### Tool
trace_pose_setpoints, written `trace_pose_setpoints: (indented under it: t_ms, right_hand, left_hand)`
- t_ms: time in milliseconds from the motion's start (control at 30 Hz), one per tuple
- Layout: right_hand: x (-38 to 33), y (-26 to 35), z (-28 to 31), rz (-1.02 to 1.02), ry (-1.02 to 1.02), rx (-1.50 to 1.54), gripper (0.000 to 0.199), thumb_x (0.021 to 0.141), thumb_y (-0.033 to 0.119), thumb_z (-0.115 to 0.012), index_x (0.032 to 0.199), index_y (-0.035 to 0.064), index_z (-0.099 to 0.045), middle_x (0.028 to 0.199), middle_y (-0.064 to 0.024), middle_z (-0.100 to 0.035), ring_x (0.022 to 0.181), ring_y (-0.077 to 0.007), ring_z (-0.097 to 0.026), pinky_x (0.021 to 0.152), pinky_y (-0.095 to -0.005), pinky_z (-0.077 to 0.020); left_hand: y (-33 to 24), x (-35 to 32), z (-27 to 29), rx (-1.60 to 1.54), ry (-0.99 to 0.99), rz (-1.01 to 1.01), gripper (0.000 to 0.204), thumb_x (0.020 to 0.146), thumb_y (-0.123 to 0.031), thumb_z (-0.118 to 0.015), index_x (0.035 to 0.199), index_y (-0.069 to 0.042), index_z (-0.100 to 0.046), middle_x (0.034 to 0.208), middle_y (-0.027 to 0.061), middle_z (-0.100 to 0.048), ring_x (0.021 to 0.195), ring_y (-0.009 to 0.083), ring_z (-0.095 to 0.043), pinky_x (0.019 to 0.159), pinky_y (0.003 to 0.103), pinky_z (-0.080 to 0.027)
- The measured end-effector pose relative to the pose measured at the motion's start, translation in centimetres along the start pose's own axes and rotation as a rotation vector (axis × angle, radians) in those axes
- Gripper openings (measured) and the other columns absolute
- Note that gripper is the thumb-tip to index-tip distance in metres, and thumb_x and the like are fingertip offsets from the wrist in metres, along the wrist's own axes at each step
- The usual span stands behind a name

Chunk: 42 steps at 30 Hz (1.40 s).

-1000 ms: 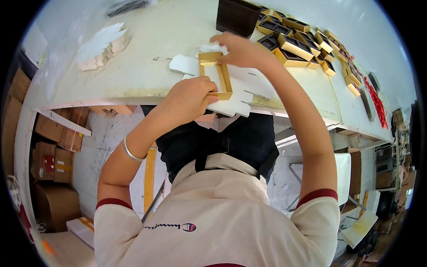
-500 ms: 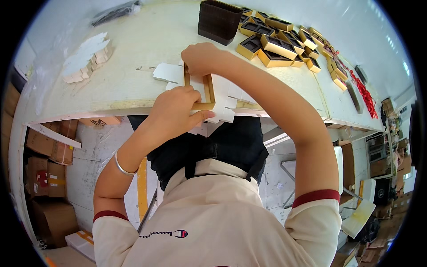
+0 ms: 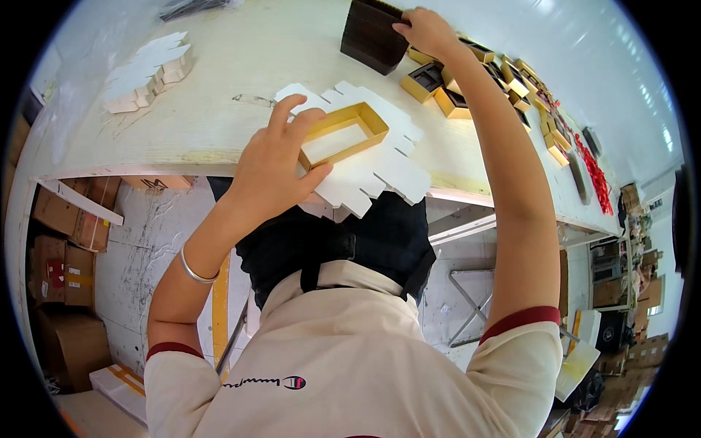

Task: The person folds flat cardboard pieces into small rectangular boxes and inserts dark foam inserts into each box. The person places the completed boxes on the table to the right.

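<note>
My left hand [image 3: 281, 150] grips the left end of a gold cardboard box [image 3: 345, 155], thumb on the near side and fingers on the far side; its index finger sticks up. The rectangular box has low walls and shows a pale inside. Under it lie flat white die-cut card blanks [image 3: 398, 164] with notched edges, jutting over the table's front edge. Far out, my right hand [image 3: 429, 33] has its fingertips closed on the upper right edge of a stack of dark brown plastic trays [image 3: 372, 36]. Whether one tray is separated from the stack cannot be made out.
Gold boxes with dark inserts [image 3: 453, 102] are heaped at the far right, partly behind my right arm. Red ribbon pieces [image 3: 597, 171] lie beyond them. White card blanks [image 3: 150, 73] are stacked at the left. Cardboard boxes [image 3: 66, 270] stand under the table.
My right hand has left the gold box and reached far right to the brown trays. My left hand still holds the box, now turned sideways; the white blanks beneath are more exposed.
</note>
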State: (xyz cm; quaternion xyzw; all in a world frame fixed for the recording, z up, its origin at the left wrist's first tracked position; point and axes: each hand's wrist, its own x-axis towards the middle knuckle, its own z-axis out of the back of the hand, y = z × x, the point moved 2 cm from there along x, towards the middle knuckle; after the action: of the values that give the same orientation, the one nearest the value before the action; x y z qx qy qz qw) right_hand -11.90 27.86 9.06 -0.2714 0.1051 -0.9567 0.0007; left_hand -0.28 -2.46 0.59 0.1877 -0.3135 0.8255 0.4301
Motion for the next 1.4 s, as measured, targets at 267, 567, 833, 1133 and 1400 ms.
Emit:
trace_pose_setpoints:
  t_ms: [267, 567, 833, 1133, 1400]
  right_hand:
    - [2.0, -2.4, -1.1, -0.065, 0.056, 0.227, 0.033, 0.079, 0.03, -0.069, 0.09, -0.0003, -0.066, 0.082, -0.0204, -0.063, 0.075, -0.0306, -0.062, 0.072, -0.0399, -0.0489]
    - [-3.5, 1.6, 9.5, -0.2, 0.033, 0.984, 0.033, 0.086, 0.03, -0.061, 0.091, -0.0027, -0.059, 0.073, -0.0118, -0.056, 0.062, -0.0188, -0.051, 0.062, -0.0293, -0.0443]
    - [-15.9, 3.8, 10.7, -0.361, 0.705, 1.01, 0.051, 0.071, 0.057, -0.07, 0.077, 0.0097, -0.052, 0.057, 0.0029, -0.045, 0.044, -0.0033, -0.038, 0.037, -0.0164, -0.0266]
    - [-15.5, 2.2, 7.3, -0.605, 0.82, 1.095, 0.04, 0.079, 0.046, -0.069, 0.082, 0.0093, -0.053, 0.06, 0.0024, -0.049, 0.037, -0.0019, -0.036, 0.032, -0.0147, -0.0245]
    - [-15.5, 7.6, 7.8, -0.147, 0.641, 0.64, 0.06, 0.089, 0.056, -0.049, 0.13, 0.0136, -0.042, 0.108, -0.0131, -0.054, 0.081, -0.0169, -0.055, 0.073, -0.0288, -0.0455]
  left_hand:
    - [1.7, -0.2, -0.2, -0.345, 0.1, 0.223, 0.062, 0.069, -0.013, -0.077, 0.122, -0.006, -0.045, 0.115, 0.0138, -0.054, 0.104, 0.0267, -0.054, 0.093, 0.035, -0.042]
    - [2.3, 0.2, 0.1, -0.449, 0.188, 0.175, 0.065, 0.066, -0.004, -0.077, 0.122, -0.008, -0.045, 0.119, 0.0087, -0.052, 0.113, 0.0245, -0.048, 0.098, 0.035, -0.037]
    - [-0.3, 0.4, 0.8, -0.31, 0.127, 0.078, 0.066, 0.064, -0.001, -0.076, 0.123, -0.011, -0.046, 0.115, 0.01, -0.052, 0.11, 0.0286, -0.048, 0.098, 0.037, -0.037]
    - [-0.6, 1.0, 0.6, -0.273, 0.256, 0.097, 0.068, 0.066, -0.005, -0.076, 0.126, -0.011, -0.045, 0.117, 0.0118, -0.052, 0.111, 0.0281, -0.048, 0.097, 0.035, -0.039]
    - [1.3, 1.9, -0.4, -0.39, 0.376, 0.122, 0.066, 0.067, -0.005, -0.075, 0.126, -0.011, -0.047, 0.12, 0.0108, -0.052, 0.109, 0.0267, -0.05, 0.096, 0.036, -0.041]
